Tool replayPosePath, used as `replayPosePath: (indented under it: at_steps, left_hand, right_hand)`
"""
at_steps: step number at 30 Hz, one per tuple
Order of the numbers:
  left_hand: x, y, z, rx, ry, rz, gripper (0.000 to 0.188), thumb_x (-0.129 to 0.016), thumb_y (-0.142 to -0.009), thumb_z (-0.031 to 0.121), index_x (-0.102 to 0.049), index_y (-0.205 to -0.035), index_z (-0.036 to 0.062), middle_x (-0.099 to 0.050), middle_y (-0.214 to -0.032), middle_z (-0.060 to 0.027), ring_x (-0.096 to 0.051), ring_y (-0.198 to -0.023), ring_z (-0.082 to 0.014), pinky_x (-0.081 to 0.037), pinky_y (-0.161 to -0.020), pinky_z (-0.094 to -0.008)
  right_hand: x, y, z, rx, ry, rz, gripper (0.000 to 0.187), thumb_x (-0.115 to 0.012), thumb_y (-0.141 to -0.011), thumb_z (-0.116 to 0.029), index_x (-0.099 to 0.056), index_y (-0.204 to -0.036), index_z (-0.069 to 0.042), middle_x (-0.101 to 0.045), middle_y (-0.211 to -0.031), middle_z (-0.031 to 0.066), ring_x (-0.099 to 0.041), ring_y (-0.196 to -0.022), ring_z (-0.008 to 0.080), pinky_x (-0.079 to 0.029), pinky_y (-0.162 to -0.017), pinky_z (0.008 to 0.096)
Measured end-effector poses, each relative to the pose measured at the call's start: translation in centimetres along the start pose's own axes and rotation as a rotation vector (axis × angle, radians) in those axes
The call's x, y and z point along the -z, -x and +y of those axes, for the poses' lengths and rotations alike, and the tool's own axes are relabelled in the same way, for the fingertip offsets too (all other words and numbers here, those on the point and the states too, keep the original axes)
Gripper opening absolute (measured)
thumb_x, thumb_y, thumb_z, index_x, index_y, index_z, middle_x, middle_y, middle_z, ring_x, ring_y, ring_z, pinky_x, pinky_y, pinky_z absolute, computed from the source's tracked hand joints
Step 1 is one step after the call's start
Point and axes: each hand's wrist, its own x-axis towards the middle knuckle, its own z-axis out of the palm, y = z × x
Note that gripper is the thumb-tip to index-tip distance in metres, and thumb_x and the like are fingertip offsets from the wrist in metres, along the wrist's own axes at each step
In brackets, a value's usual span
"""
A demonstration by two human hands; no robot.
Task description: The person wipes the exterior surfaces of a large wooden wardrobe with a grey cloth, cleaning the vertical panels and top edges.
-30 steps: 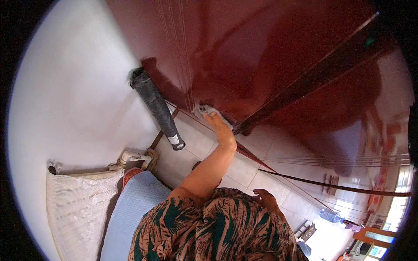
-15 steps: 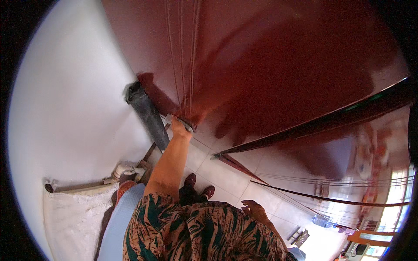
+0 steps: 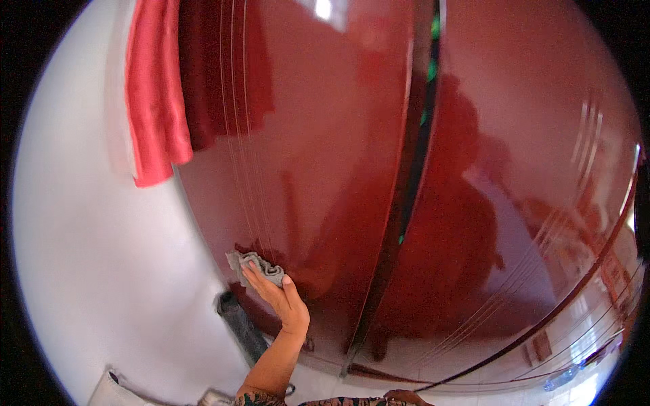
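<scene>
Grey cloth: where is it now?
Head view, left of centre, below mid-height: the grey cloth is held under the left hand, against the glossy red-brown panel, just above the black roll.

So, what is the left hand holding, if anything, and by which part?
A bunched grey cloth; the left hand holds it by its near, lower side, against the glossy red panel.
</scene>
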Motion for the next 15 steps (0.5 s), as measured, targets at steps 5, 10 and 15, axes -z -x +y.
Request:
replayPosePath:
  at_steps: [5,10,15]
  left_hand:
    - [0.2,-8.2,6.1,-0.444,-0.180,0.013,0.068,-0.038,-0.101,0.037,-0.019,-0.150,-0.0050,-0.008,-0.157,-0.0277,-0.011,-0.145,-0.0425,-0.009,-0.116,-0.0536]
    - [-0.7,-18.6,14.2,-0.668,-0.162,0.138,0.063,-0.044,-0.097,0.034,-0.027,-0.150,0.0034,-0.019,-0.156,-0.0259,-0.018,-0.143,-0.0436,-0.013,-0.115,-0.0531]
    - [-3.3,-26.4,26.1,-0.723,-0.128,0.268,0.064,-0.048,-0.096,0.043,-0.032,-0.149,0.0116,-0.025,-0.154,-0.0224,-0.023,-0.142,-0.0410,-0.016,-0.115,-0.0529]
  right_hand:
    - [0.4,-0.5,-8.3,0.085,0.063,-0.017,0.047,-0.058,-0.095,-0.039,-0.054,-0.130,-0.009,-0.061,-0.122,0.0119,-0.059,-0.106,0.0183,-0.047,-0.092,0.0348]
    - [2.3,1.5,-14.3,0.159,0.027,0.005,0.051,-0.061,-0.093,-0.044,-0.054,-0.132,-0.013,-0.063,-0.117,0.0142,-0.062,-0.100,0.0193,-0.050,-0.086,0.0365]
    - [3.0,7.8,-20.6,0.540,0.384,0.309,0.042,-0.060,-0.096,-0.036,-0.056,-0.128,-0.009,-0.066,-0.112,0.0105,-0.064,-0.095,0.0225,-0.052,-0.082,0.0379]
